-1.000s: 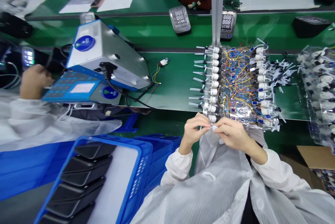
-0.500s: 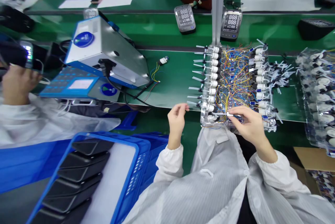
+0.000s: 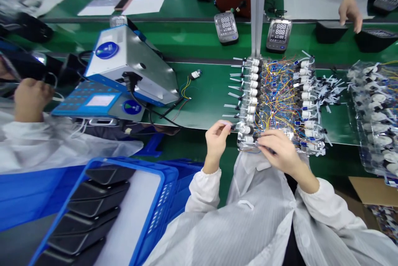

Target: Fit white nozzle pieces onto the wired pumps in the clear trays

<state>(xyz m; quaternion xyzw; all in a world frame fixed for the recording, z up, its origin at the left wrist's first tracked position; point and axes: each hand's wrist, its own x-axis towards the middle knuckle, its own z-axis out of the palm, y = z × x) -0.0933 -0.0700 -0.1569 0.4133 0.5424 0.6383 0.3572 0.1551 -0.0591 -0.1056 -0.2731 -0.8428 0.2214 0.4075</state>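
A clear plastic tray (image 3: 239,147) in front of me holds two rows of small white motor-like parts (image 3: 248,129) with black ends and thin white tubes. Coloured wires (image 3: 275,104) tangle between the rows. My left hand (image 3: 217,139) is closed in a pinch at the outer black end of a part near the tray's front left, its fingertips covering the thin white tube there. Just inside the front left part, my right hand (image 3: 278,150) has its thumb and fingers together over the tray. What lies between those fingertips is hidden.
White tubes (image 3: 329,90) lie piled right of the tray, near a second filled tray (image 3: 373,121). One loose wired part (image 3: 195,74) lies left, beside a metal-cased machine (image 3: 139,65). A blue crate (image 3: 161,191) holds black housings. Co-workers' hands (image 3: 350,11) (image 3: 32,96) are nearby.
My right hand has moved left with a white tube no longer visible in it. My left hand has moved right onto the part's end. A co-worker's hand has appeared at the upper right.
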